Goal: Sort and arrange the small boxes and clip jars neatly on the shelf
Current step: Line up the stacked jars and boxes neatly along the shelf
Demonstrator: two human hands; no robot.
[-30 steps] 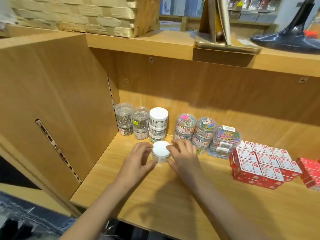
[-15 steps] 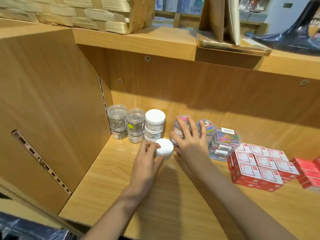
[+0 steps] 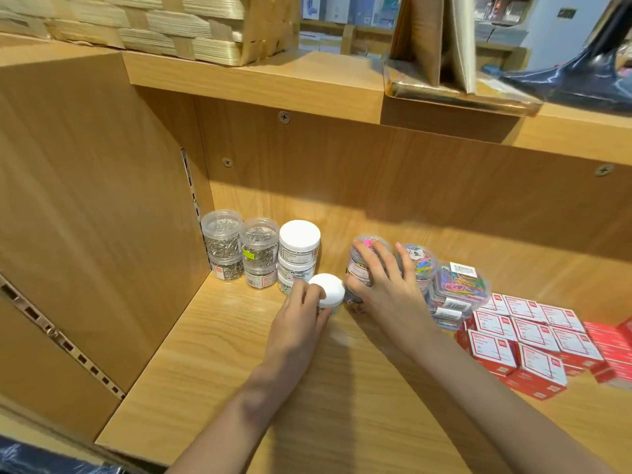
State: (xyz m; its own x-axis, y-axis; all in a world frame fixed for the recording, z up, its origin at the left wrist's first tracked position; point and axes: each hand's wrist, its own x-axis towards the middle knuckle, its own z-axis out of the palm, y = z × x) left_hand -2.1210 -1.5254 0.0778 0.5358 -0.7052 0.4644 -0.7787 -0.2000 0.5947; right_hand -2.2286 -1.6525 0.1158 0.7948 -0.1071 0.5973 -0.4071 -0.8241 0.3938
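Curled left hand (image 3: 301,313) on white-lidded jar (image 3: 327,291)

Single head view looks forward and down, close into the wooden shelf (image 3: 342,388); its edges seem wide-angle bent.

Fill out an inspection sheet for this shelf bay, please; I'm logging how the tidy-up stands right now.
Surface: wooden shelf, bare at front left.
Job's things: two clear jar stacks and a white-lidded stack stand at back left; single white-lidded jar in front; coloured clip jars and a flat clip box mid-shelf; red boxes in rows at right.
Clutter: nothing seen.
Grippers: left hand grips the single jar; right hand holds a coloured clip jar stack.
Cables: nothing seen.
Surroundings: woven basket and cardboard stand on the upper shelf.
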